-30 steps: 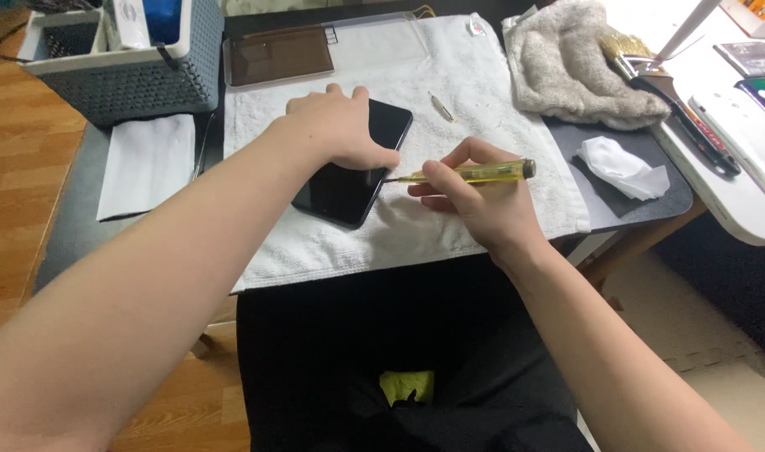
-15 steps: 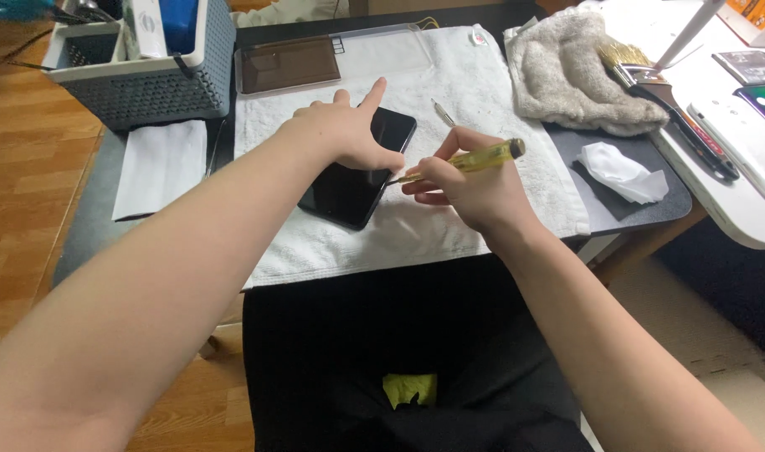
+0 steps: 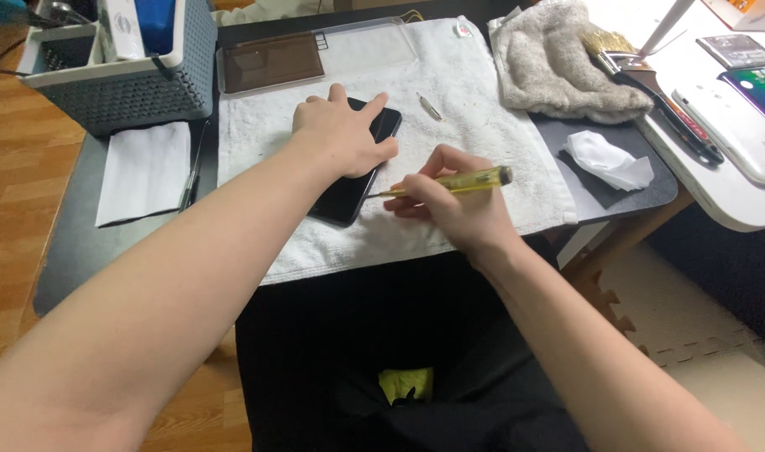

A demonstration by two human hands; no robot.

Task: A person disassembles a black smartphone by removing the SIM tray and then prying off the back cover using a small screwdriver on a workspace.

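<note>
A black smartphone [image 3: 344,195] lies on a white towel [image 3: 483,109] spread over the dark table. My left hand [image 3: 341,130] rests flat on the phone's upper half and presses it down. A yellow-handled screwdriver [image 3: 468,180] is gripped in my right hand [image 3: 449,205], with its thin metal tip touching the phone's right edge near the lower end. A small metal bit [image 3: 429,105] lies loose on the towel beyond my right hand.
A grey basket [image 3: 123,84] stands at the back left, with white paper [image 3: 144,172] before it. A brown flat panel [image 3: 271,62] lies at the towel's far edge. A folded grey cloth [image 3: 558,71], a paintbrush [image 3: 642,75], a crumpled tissue [image 3: 607,159] and phones [image 3: 747,125] are at the right.
My left index finger, raised half a second ago, has come back down onto the phone. The right hand with the screwdriver stays at the phone's right edge. The view has shifted slightly.
</note>
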